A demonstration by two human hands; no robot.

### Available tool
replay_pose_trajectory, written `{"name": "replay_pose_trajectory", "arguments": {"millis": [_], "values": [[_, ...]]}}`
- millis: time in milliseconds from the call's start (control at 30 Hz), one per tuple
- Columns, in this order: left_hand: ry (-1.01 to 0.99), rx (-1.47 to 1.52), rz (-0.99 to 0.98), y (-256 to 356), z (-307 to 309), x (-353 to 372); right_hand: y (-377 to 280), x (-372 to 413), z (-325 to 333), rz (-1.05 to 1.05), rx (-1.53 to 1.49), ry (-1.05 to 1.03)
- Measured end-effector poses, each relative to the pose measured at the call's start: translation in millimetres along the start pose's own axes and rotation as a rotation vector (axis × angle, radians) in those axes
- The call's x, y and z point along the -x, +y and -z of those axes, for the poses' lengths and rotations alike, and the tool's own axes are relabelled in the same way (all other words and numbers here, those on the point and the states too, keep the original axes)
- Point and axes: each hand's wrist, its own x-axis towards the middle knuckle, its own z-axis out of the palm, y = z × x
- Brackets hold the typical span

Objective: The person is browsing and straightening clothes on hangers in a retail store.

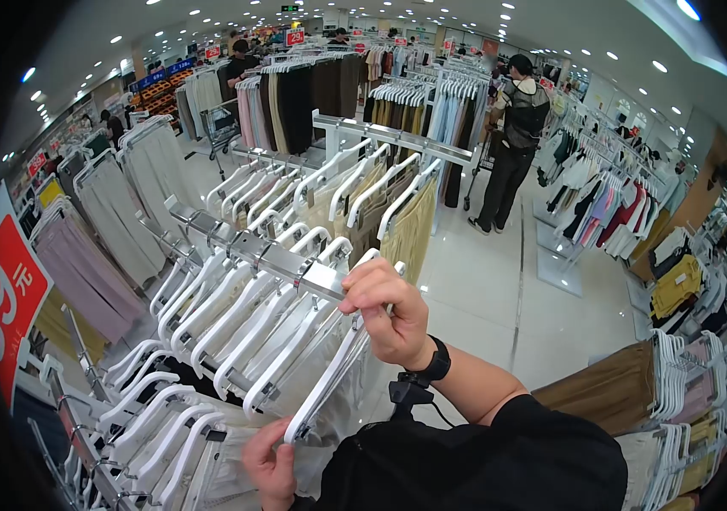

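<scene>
My right hand (390, 308), with a black band on the wrist, is at the near end of a metal display rail (265, 255). Its fingers are closed round the upper part of a white clothes hanger (327, 383), whose hook they hide. Lower down, my left hand (270, 460) pinches the other end of this same hanger between thumb and fingers. Pale, thin garments (348, 396) hang beside it. Several more white hangers (240, 341) with light clothing line the rail to the left.
A second rail (393, 134) with beige and brown trousers stands just beyond. Lower left, another rack (82, 443) holds white hangers. A red price sign (12, 298) is at the left edge. A person in black (521, 128) stands in the aisle with a cart. Brown trousers (602, 387) hang at right.
</scene>
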Motion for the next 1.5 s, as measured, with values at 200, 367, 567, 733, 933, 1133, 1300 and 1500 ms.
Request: {"name": "replay_pose_trajectory", "arguments": {"millis": [200,367,567,733,933,1133,1300,1500], "values": [[-0.181,0.017,-0.019,1,-6,-6,-4,1,3,-0.01,0.042,-0.031],[-0.163,-0.043,0.024,-3,-13,-5,-6,1,0,-0.042,-0.002,-0.003],[-0.055,-0.055,0.067,0,-7,-1,-6,2,-7,-0.04,-0.007,0.049],[-0.144,-0.101,0.123,10,-5,-4,1,7,-3,-0.038,0.041,0.03],[-0.113,-0.157,0.072,11,3,-2,2,9,-12,-0.06,0.024,0.101],[-0.157,-0.159,0.186,-2,15,16,-1,10,-14,-0.087,0.003,0.111],[-0.126,-0.139,0.278,-19,26,37,-1,12,-16,-0.087,-0.036,0.123],[0.166,-0.353,0.171,-30,42,53,3,14,-15,-0.094,-0.079,0.141]]}}
